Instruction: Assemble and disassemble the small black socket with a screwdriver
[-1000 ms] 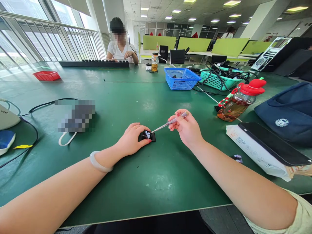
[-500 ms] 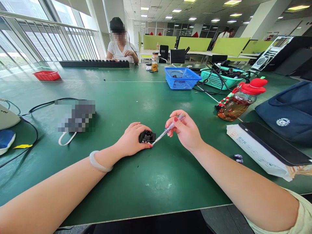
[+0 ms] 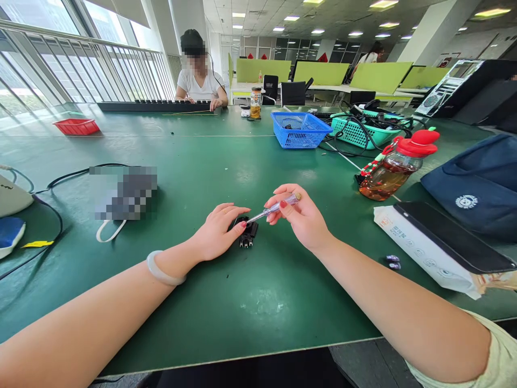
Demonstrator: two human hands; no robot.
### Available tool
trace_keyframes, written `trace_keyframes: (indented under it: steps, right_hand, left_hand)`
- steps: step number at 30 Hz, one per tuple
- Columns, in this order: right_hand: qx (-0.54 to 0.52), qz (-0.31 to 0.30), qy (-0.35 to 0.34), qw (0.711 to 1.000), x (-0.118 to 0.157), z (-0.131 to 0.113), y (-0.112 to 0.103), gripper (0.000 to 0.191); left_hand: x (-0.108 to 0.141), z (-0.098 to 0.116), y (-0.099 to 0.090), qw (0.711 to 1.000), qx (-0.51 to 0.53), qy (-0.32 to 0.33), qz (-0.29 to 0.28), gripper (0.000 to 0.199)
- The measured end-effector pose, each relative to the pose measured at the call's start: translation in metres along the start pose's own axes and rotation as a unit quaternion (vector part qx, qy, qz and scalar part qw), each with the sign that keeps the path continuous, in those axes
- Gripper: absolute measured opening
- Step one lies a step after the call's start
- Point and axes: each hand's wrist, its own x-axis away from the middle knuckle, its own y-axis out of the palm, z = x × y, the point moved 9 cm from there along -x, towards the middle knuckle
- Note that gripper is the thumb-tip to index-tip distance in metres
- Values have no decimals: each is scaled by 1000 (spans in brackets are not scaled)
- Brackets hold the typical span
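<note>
On the green table [image 3: 194, 328], a small black part [image 3: 247, 236] with metal prongs facing me lies between my hands. My left hand [image 3: 220, 230] grips its left side between thumb and fingers. A screwdriver [image 3: 274, 209] with a translucent purple handle is held in my right hand [image 3: 301, 215], slanting down to the left. Its tip meets the top of the black part beside my left thumb; the exact contact point is hidden.
A blue basket [image 3: 301, 134], a green basket of cables [image 3: 363, 133] and a red-capped bottle [image 3: 393, 170] stand beyond my right hand. A black phone [image 3: 456, 237] lies on a white packet. A red tray [image 3: 76, 127] is far left; a person [image 3: 200, 81] sits opposite.
The black part has turned so its prongs face me. The screwdriver tip has moved up and left onto it, and my left thumb has lifted higher. The person opposite has lowered a hand.
</note>
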Motion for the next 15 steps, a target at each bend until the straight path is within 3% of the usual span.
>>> trace_keyframes:
  steps: [4,15]
  right_hand:
    - [-4,-25,7,1000,1,0,2,43]
    - [73,9,-67,995,5,-11,-4,38]
  left_hand:
    - [-2,2,-2,1000,4,6,13,45]
    - [-4,1,-2,999,-14,20,27,36]
